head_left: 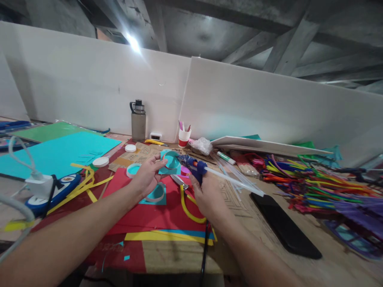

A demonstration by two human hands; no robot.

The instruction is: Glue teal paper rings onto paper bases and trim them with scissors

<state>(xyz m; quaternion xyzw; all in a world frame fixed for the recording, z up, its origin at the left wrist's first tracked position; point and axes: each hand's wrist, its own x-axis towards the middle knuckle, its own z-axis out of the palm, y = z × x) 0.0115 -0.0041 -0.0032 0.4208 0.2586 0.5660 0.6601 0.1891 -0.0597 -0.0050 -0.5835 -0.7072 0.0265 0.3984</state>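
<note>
Between the fingers of my left hand point(149, 174) is a turquoise paper square with a ring standing on it point(171, 161). My right hand point(208, 194) grips a blue hot glue gun point(196, 169). A long clear glue stick point(233, 180) juts out of the gun's back, and its nozzle is close to the ring; whether they touch I cannot tell. Below my left hand a second ring on a turquoise square point(156, 193) lies on red paper point(131, 217). Yellow-handled scissors point(188, 203) rest on the red paper, under the gun.
A black phone point(285, 225) lies at right, near many coloured pipe cleaners point(305, 179). Behind stand a bottle point(138, 123) and a cup of pens point(184, 137). Turquoise sheets point(60, 149), a power strip point(54, 195) and yellow strips point(86, 183) are at left. The gun's black cord point(205, 247) hangs over the front edge.
</note>
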